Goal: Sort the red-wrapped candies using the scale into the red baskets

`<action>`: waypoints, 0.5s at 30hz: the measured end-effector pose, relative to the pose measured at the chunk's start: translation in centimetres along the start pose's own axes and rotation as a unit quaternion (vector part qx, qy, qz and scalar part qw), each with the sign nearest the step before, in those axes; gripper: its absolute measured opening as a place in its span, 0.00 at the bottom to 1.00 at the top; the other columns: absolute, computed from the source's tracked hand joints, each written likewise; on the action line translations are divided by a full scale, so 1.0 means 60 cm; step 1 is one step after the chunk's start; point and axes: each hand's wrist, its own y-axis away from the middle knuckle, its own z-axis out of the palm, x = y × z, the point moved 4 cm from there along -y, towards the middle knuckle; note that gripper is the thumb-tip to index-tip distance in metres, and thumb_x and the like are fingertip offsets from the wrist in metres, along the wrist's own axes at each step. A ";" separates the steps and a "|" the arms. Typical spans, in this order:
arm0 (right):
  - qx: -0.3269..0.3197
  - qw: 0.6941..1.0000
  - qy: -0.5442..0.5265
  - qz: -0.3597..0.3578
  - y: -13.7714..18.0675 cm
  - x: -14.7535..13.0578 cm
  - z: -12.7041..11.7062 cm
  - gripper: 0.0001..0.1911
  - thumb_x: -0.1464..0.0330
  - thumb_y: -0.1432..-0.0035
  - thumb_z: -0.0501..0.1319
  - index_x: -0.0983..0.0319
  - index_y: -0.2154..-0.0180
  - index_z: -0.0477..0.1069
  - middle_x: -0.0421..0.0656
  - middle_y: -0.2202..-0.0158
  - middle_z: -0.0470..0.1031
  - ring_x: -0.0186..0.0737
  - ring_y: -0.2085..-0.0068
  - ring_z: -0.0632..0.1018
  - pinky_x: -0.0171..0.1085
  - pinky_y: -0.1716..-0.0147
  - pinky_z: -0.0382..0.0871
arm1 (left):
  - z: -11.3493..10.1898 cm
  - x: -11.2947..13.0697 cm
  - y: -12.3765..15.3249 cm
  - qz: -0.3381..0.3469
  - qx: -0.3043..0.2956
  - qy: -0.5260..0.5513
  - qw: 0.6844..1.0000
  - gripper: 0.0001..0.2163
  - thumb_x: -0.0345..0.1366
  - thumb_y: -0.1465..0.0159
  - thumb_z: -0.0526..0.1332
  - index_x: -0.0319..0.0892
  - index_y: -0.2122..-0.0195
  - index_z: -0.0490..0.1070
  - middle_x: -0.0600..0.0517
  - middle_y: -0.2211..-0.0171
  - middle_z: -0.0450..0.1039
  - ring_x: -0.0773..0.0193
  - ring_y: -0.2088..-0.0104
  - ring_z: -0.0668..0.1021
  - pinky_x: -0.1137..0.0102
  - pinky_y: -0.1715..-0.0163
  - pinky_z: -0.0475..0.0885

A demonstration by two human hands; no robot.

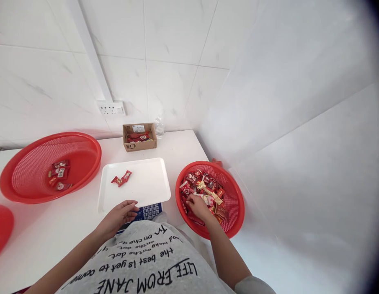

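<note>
Right of the tray, sweets in a basket surrounded the right hand, its grip indiscernible. The left hand, fingers loosely apart, met the tray's near edge; a carton stood behind.

Bright, diffuse, cool-toned light fills the view; its source cannot be told. The white, grey-veined tiled wall looks nearly washed out, while the smooth pale side wall falls into soft grey shading. Shadows are faint. Wide-angle distortion stretches the red plastic mesh basket on the left, and a dark curved vignette closes the right edge. Lettering on the small red-wrapped packets looks soft
</note>
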 end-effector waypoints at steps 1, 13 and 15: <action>-0.004 1.000 -0.014 -0.004 0.003 0.003 -0.009 0.06 0.69 0.49 0.53 0.60 0.73 0.68 0.41 0.71 0.74 0.38 0.68 0.72 0.35 0.67 0.61 | -0.001 0.000 0.000 0.000 0.002 -0.001 1.000 0.18 0.43 0.52 0.66 0.41 0.63 0.68 0.51 0.69 0.73 0.67 0.71 0.74 0.72 0.67 0.69; 0.155 0.982 -0.104 -0.013 -0.004 0.010 -0.092 0.14 0.58 0.46 0.50 0.60 0.70 0.68 0.41 0.70 0.73 0.41 0.67 0.72 0.38 0.65 0.64 | 0.015 0.008 0.007 0.003 0.005 -0.010 1.000 0.17 0.43 0.52 0.66 0.41 0.64 0.68 0.51 0.70 0.73 0.66 0.71 0.74 0.71 0.67 0.68; 0.127 0.985 -0.111 -0.028 -0.011 0.004 -0.080 0.16 0.58 0.46 0.50 0.60 0.71 0.69 0.42 0.70 0.74 0.41 0.67 0.73 0.38 0.64 0.64 | 0.011 0.005 0.006 0.005 0.006 -0.006 1.000 0.17 0.43 0.52 0.66 0.40 0.64 0.68 0.51 0.70 0.73 0.67 0.71 0.74 0.71 0.67 0.68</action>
